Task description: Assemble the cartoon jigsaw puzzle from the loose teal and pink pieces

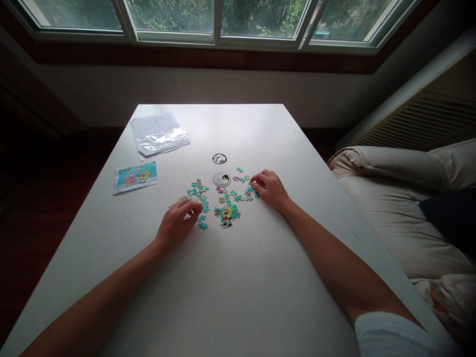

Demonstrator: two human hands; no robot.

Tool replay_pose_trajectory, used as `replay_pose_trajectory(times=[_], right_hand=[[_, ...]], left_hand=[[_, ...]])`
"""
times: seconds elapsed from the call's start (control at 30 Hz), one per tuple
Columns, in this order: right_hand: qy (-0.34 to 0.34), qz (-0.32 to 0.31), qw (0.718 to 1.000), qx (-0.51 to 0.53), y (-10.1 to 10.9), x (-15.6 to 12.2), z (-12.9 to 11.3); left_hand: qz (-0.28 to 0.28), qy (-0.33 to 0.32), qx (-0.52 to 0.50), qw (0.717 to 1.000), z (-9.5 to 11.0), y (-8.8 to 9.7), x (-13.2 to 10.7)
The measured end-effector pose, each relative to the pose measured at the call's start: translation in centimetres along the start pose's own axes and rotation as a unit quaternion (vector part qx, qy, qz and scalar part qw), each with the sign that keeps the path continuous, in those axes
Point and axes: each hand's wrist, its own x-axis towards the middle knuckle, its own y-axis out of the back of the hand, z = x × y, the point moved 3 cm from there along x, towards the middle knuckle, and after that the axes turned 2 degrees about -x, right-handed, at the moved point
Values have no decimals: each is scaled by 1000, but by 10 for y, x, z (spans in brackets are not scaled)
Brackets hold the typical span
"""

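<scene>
Small turquoise jigsaw puzzle pieces lie scattered in the middle of the white table. My left hand is over the left-hand pieces, with thumb and forefinger curled together at their edge; whatever is between them is too small to tell. A partly joined puzzle section with a yellow cartoon figure lies between my hands. On the right, my right hand rests with bent fingers, its fingertips close together at another group of loose pieces. Those fingertips hide anything they pinch.
A round metal lid or tin and another round item sit beyond the pieces. On the left lie a cartoon picture packet and a clear plastic sleeve with papers. A pale sofa stands beside the table's right edge.
</scene>
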Motion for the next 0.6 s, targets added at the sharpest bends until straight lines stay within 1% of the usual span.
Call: replay_pose_trajectory(times=[0.1,0.17,0.23,0.3,0.37,0.43,0.53,0.6], right_hand=[[1,1,1000,0,0,0,1],[0,3,1000,-3,0,0,2],[-3,14,1000,-13,2,0,-1],[-6,40,999,-22,6,-2,-9],[1,59,998,-6,10,-4,-25],[20,49,998,34,13,-7,-47],[44,-15,993,105,12,-15,-84],[62,-50,985,155,9,-21,-106]], left_hand=[[24,41,-45,998,2,-1,-2],[34,71,-92,993,5,-2,-3],[33,101,-154,982,8,-4,-4],[31,134,-216,967,11,-7,-5],[32,161,-273,948,15,-10,-7],[37,178,-318,931,19,-13,-8],[50,192,-365,910,23,-16,-9],[57,197,-391,897,26,-18,-9]])
